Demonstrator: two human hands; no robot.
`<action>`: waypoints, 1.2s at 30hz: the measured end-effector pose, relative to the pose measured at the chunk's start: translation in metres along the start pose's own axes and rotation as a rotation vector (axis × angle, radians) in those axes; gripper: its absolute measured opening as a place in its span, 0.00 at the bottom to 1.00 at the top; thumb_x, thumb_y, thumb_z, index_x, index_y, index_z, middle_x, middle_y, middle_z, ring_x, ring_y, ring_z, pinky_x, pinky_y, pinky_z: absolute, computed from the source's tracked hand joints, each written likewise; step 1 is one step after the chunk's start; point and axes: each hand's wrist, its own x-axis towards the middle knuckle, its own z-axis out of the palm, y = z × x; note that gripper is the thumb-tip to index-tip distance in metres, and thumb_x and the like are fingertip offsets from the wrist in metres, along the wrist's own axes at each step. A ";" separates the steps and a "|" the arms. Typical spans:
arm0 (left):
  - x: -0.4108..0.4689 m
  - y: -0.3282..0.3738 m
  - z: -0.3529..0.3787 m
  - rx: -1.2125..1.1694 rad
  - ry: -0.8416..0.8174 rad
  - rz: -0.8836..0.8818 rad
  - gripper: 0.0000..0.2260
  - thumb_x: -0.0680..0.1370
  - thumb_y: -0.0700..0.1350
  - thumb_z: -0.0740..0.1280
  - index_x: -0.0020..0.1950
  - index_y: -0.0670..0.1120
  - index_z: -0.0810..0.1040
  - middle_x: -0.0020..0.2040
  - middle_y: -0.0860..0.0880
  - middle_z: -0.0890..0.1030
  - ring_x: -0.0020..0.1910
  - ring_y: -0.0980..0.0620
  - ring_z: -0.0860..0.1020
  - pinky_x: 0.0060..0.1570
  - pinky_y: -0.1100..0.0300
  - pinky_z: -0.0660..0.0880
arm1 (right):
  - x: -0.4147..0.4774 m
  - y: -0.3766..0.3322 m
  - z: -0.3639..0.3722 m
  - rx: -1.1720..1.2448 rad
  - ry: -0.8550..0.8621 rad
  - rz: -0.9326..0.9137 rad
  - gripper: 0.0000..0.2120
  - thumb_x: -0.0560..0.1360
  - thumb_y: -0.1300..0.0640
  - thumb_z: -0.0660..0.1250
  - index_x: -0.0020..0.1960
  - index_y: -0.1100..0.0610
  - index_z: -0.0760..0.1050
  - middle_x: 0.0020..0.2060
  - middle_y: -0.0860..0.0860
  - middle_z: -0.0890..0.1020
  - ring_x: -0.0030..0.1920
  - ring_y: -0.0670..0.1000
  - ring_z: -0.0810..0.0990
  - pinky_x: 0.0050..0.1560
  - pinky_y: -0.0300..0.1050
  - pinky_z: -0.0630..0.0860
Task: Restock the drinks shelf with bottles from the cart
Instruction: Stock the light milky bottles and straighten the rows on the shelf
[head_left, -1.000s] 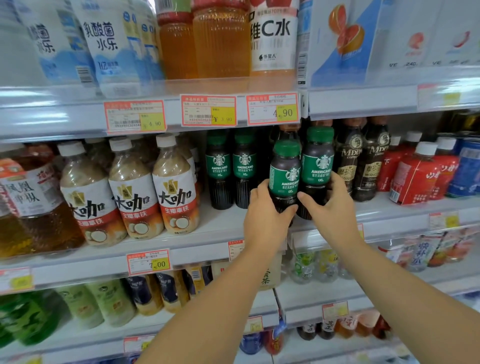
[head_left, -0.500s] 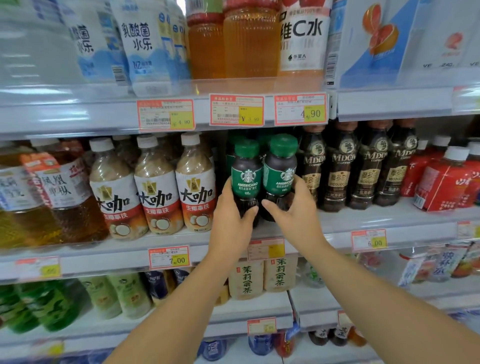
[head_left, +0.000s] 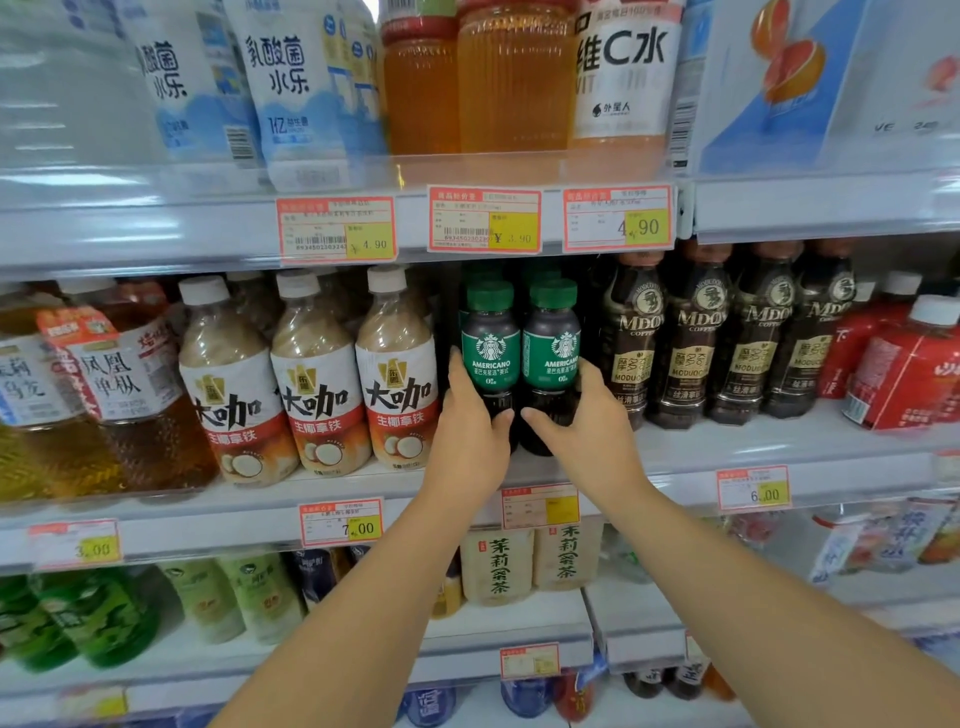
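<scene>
Hands, the left and right each gripping a Starbucks Americano bottle, have carried the pair leftward from in front of the Moduo coffee row into their own slot on the middle shelf, so release looks imminent.

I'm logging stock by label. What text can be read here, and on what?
"AMERICANO": green-capped coffee bottles in the left hand and right hand.
"大咖": milk coffee bottles.
"MODUOQI": dark coffee bottles.
"维C水": top-shelf bottle.
"7.00": price tag.
"4.90": price tag.
Barcodes and small print: too blurred.
</scene>
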 end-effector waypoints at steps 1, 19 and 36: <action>0.000 -0.001 0.001 -0.004 -0.001 -0.001 0.36 0.76 0.39 0.65 0.77 0.50 0.45 0.71 0.46 0.67 0.68 0.48 0.68 0.64 0.55 0.65 | 0.000 0.000 0.001 -0.004 -0.004 0.007 0.30 0.69 0.54 0.73 0.68 0.54 0.64 0.57 0.49 0.78 0.58 0.51 0.76 0.51 0.42 0.72; 0.005 -0.002 -0.004 0.003 -0.003 0.015 0.41 0.74 0.38 0.68 0.77 0.50 0.43 0.71 0.46 0.66 0.69 0.49 0.67 0.64 0.58 0.64 | -0.001 0.001 0.005 -0.081 0.021 0.027 0.37 0.67 0.49 0.74 0.70 0.53 0.60 0.61 0.50 0.74 0.59 0.51 0.75 0.50 0.46 0.74; -0.028 0.009 -0.008 0.268 0.100 0.201 0.36 0.77 0.41 0.65 0.77 0.51 0.45 0.77 0.46 0.53 0.73 0.47 0.61 0.61 0.59 0.68 | -0.014 0.004 -0.018 -0.143 0.058 -0.196 0.32 0.72 0.54 0.70 0.73 0.53 0.60 0.67 0.51 0.69 0.66 0.49 0.69 0.62 0.45 0.70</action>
